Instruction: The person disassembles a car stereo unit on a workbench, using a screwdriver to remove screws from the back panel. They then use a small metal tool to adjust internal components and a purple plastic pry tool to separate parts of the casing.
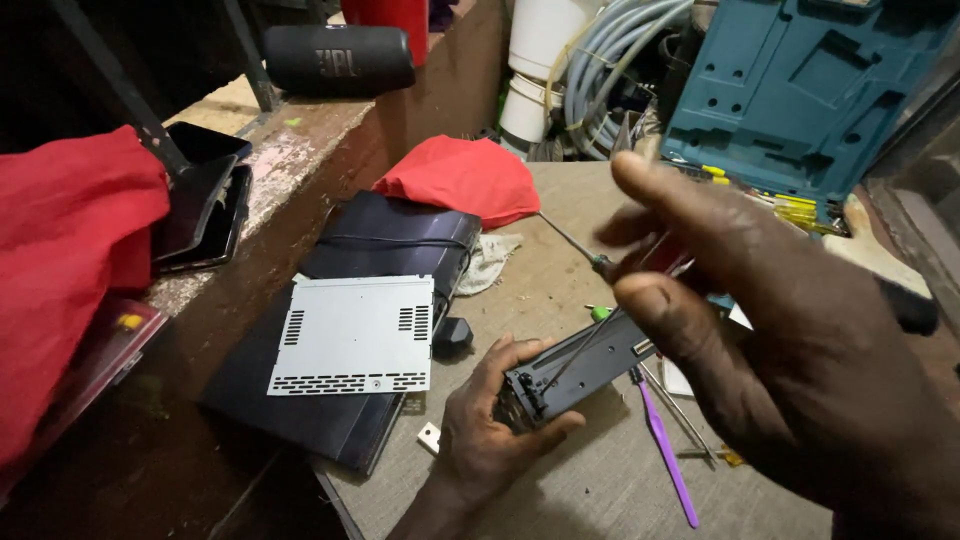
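— On the ledge along the left edge of the bench, what was there?

— A red cloth (70, 270), then two dark phones (205, 200), and a black cylinder speaker (338, 58) further back. On the bench surface (580, 480) itself lay a dark flat case (350, 300) with a perforated grey metal cover (352, 348) resting on it, and another red cloth (460, 178) beyond.

— And your hands?

— My left hand (490, 430), near the front edge, was clenched around a long black faceplate (575, 368), fingers curled under it. A purple pry tool (665, 445) lay just beside it. My right hand (800, 350) was raised close to the camera, gripping a screwdriver (590, 252) whose shaft pointed toward the far red cloth. A teal tool case (800, 90) stood at the far right corner.
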